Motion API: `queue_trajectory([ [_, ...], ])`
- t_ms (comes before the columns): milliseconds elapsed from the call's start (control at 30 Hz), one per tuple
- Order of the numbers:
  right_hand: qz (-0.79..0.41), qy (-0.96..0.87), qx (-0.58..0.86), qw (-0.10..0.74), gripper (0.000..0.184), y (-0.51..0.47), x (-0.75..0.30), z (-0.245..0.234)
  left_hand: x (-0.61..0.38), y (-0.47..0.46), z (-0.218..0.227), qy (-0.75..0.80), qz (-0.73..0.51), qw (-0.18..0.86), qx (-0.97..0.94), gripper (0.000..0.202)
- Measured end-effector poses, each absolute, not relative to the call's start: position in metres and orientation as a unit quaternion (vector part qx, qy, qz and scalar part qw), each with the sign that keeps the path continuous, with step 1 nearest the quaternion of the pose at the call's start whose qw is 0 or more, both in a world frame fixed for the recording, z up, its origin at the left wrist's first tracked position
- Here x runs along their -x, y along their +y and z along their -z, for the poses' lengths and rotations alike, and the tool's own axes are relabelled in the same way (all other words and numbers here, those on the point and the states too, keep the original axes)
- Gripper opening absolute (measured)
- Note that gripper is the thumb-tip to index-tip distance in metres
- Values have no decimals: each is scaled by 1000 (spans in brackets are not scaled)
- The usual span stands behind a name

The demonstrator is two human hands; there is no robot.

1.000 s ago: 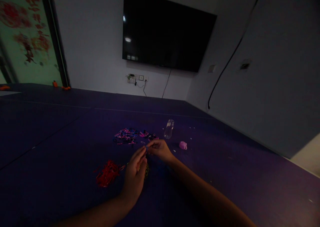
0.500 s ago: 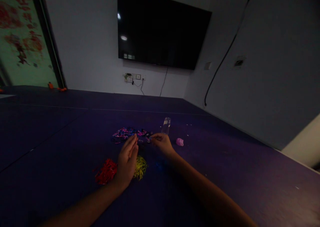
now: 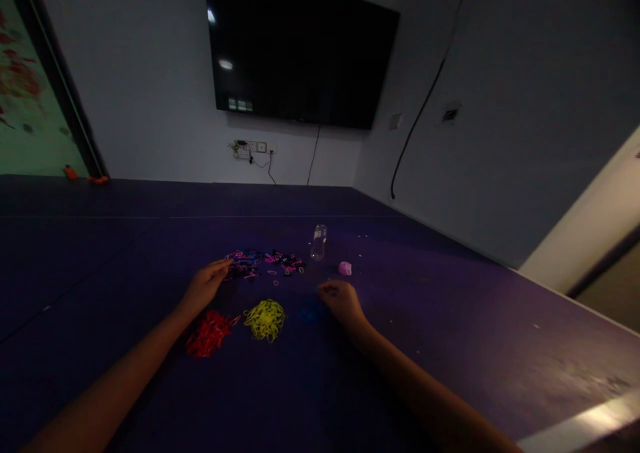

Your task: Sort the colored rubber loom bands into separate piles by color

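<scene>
Small rubber bands lie sorted on a dark purple floor mat [image 3: 450, 320]. A mixed pile of pink, blue and black bands [image 3: 260, 262] sits farthest from me. Nearer are a red pile [image 3: 207, 333], a yellow pile [image 3: 265, 320] and a faint blue pile [image 3: 309, 314]. My left hand [image 3: 204, 285] reaches to the left edge of the mixed pile, fingers stretched toward it. My right hand [image 3: 341, 301] rests just right of the blue pile with its fingers curled; whether it holds a band is hidden.
A clear plastic bottle [image 3: 318, 242] lies beyond the mixed pile, and a small pink object [image 3: 345, 268] is to its right. A dark wall screen [image 3: 300, 53] hangs above wall sockets [image 3: 250, 148]. The room is dim.
My hands have parted. The left moved left and forward to the mixed pile, uncovering the yellow pile. The right drew back toward the blue pile. The view swung right.
</scene>
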State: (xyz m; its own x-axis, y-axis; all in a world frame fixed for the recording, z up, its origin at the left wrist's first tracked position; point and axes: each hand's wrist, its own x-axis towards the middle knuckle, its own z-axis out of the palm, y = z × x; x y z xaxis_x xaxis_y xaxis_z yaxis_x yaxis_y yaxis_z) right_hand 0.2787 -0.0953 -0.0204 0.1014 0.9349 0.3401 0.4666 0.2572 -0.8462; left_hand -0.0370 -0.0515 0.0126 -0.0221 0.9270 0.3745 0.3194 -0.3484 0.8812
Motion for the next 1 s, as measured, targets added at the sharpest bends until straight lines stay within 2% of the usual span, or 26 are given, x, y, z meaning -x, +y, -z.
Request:
queue_trajectory([
  [200, -200, -666, 559, 453, 11, -100, -277, 16, 39, -53, -1, 483, -507, 368, -611, 42],
  [433, -162, -730, 515, 419, 12, -98, -282, 20, 42, -53, -2, 488, -549, 422, -532, 36],
  [800, -158, -768, 467, 407, 34, -101, -280, 19, 40, -56, -7, 482, -568, 434, -506, 37],
  [1000, -142, -735, 501, 434, 21, -99, -280, 19, 41, -53, -5, 482, -574, 442, -492, 37],
])
